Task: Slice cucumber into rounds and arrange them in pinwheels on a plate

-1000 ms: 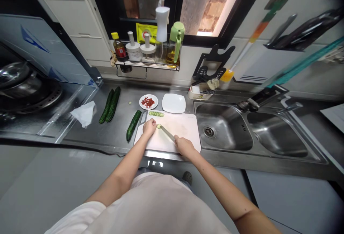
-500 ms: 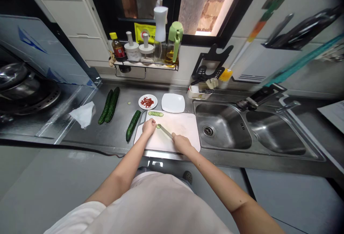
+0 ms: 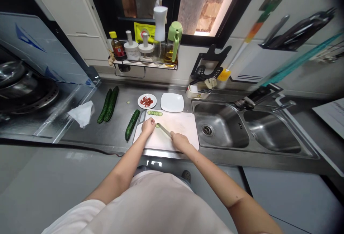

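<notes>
In my right hand is the handle of a knife, its blade slanting up and left over the white cutting board. A round cucumber slice sits at the blade's tip. Just left of it, my left hand is closed, fingertips pinched together; what they hold, if anything, is too small to make out. A row of several cucumber slices lies along the board's top edge. One whole cucumber rests beside the board on the left.
Behind the board stand a plate of chopped red pieces and a white square plate. Two cucumbers and a white cloth or paper lie farther left. To the right is a double sink. A bottle rack hangs above.
The view has shifted slightly. Both hands, the knife and the slice at its tip stay almost in the same place on the board.
</notes>
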`<state>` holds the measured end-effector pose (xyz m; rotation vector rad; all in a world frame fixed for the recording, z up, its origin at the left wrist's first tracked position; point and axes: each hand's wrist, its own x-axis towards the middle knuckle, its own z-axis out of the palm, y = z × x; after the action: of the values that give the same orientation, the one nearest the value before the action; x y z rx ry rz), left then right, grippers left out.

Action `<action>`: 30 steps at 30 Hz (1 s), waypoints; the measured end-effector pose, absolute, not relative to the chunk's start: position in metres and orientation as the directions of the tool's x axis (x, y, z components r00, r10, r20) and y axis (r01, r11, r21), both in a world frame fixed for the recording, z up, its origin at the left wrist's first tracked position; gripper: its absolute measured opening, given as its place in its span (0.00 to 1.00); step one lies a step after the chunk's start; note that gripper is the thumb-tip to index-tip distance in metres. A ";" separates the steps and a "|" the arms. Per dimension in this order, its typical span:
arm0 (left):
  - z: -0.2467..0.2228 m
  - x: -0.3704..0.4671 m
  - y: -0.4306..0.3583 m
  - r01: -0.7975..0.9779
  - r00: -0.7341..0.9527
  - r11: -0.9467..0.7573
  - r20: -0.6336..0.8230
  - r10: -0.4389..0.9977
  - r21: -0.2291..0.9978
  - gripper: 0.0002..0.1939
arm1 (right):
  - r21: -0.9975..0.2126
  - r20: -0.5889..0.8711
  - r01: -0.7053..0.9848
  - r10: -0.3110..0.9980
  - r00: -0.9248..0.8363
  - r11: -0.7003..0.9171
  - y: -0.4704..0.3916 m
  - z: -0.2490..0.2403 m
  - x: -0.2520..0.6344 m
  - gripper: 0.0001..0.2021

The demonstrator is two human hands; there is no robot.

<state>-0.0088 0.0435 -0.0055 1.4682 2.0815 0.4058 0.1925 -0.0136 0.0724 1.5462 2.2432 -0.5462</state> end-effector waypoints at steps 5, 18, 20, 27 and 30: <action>-0.003 -0.009 0.043 0.757 -0.239 0.350 -0.266 0.934 0.552 0.07 | -0.097 -0.496 0.940 0.803 -0.330 0.327 -0.014 0.073 0.194 0.15; -0.003 -0.010 0.043 0.778 -0.234 0.345 -0.267 0.935 0.526 0.07 | -0.083 -0.521 0.928 0.778 -0.352 0.364 -0.004 0.079 0.190 0.14; -0.002 -0.009 0.043 0.776 -0.236 0.348 -0.270 0.933 0.526 0.07 | -0.066 -0.522 0.921 0.774 -0.359 0.383 -0.001 0.083 0.191 0.15; -0.002 -0.009 0.043 0.767 -0.242 0.356 -0.274 0.931 0.534 0.07 | -0.012 -0.509 0.898 0.771 -0.383 0.439 0.002 0.088 0.192 0.15; -0.003 -0.010 0.043 0.766 -0.242 0.357 -0.274 0.931 0.535 0.08 | 0.006 -0.493 0.892 0.777 -0.391 0.452 0.001 0.088 0.192 0.15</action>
<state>-0.0097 0.0431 -0.0026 1.4679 2.0754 0.3933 0.1925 0.0014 0.0883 1.4018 2.2792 -0.3628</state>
